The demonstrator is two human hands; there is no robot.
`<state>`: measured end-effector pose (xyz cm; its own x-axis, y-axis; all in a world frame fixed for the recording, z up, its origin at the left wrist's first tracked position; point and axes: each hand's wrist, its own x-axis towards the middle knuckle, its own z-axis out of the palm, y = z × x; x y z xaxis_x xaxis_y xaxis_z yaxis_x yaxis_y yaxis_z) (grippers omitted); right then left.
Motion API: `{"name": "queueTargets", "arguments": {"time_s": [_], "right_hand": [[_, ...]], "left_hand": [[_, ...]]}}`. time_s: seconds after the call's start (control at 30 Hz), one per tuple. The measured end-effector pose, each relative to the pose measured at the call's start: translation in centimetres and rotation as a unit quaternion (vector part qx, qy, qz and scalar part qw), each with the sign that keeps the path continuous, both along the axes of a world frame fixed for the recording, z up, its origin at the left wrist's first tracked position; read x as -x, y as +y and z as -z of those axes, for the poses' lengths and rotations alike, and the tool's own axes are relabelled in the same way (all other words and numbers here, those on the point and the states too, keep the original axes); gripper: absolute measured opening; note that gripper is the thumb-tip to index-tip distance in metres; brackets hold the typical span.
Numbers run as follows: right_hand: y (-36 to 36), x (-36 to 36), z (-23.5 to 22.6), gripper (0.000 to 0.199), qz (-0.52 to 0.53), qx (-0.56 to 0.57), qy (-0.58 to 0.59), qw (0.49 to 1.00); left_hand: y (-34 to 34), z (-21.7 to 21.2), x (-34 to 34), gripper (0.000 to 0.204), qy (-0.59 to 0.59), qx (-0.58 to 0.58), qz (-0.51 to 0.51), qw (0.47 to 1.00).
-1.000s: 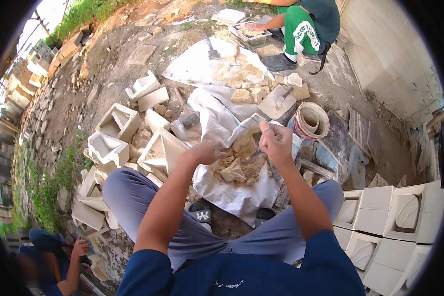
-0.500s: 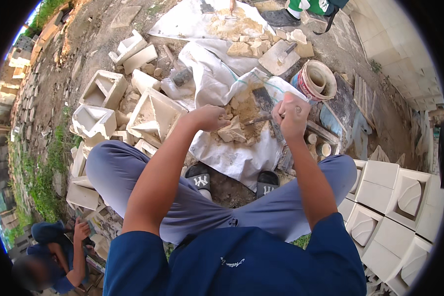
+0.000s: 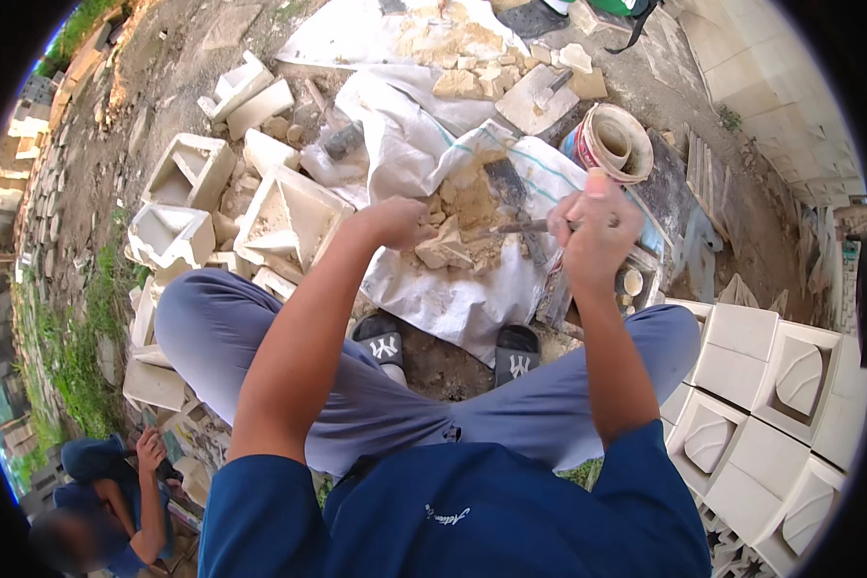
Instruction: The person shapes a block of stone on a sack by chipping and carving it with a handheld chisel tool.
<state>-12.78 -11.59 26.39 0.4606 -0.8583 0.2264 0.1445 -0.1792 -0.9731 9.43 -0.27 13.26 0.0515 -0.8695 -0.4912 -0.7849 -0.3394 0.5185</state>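
Observation:
My left hand [image 3: 400, 223] is closed, its blurred fingertips on the edge of a pale, broken stone chunk [image 3: 444, 248]. My right hand [image 3: 595, 231] makes a fist around a thin tool [image 3: 515, 228], whose dark shaft points left over the rubble toward the chunk. Its exact kind is unclear because of blur. Beneath both hands, sandy crumbs and stone bits [image 3: 477, 197] lie on a white woven sack [image 3: 433, 301] between my feet. A dark, flat, block-like piece [image 3: 505, 186] rests beside the crumbs.
Hollow cream blocks [image 3: 289, 220] crowd the left side, near a hammer-like tool [image 3: 342, 138]. Stacked buckets [image 3: 612, 144] stand at right. Molded blocks [image 3: 742, 339] are stacked at lower right. One person sits at lower left [image 3: 116, 501]; another person's shoe [image 3: 533, 19] shows at the top.
My right hand has drawn to the right with the tool, away from the chunk. My left hand stays by the stone. The whole view has shifted slightly.

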Motion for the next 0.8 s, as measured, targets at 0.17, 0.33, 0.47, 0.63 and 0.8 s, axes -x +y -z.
{"name": "queueTargets", "arguments": {"time_s": [0.17, 0.33, 0.47, 0.63, 0.8], "right_hand": [[-1.8, 0.5, 2.3, 0.048, 0.075, -0.019, 0.009, 0.997], [-0.6, 0.9, 0.3, 0.047, 0.098, 0.001, 0.020, 0.995], [-1.5, 2.6, 2.9, 0.043, 0.118, 0.042, 0.018, 0.992], [-2.4, 1.2, 2.2, 0.039, 0.130, 0.093, 0.076, 0.984], [-0.8, 2.4, 1.9, 0.037, 0.112, 0.035, 0.009, 0.993]], "left_hand": [[-1.2, -0.6, 1.4, 0.045, 0.023, 0.012, 0.003, 1.000], [-1.1, 0.3, 0.9, 0.047, -0.007, 0.002, 0.046, 0.999], [-2.1, -0.4, 2.1, 0.051, 0.025, 0.010, 0.024, 0.999], [-1.7, 0.8, 1.5, 0.049, -0.023, -0.031, 0.045, 0.998], [-2.1, 0.1, 2.5, 0.051, 0.013, -0.031, 0.027, 0.999]]}}
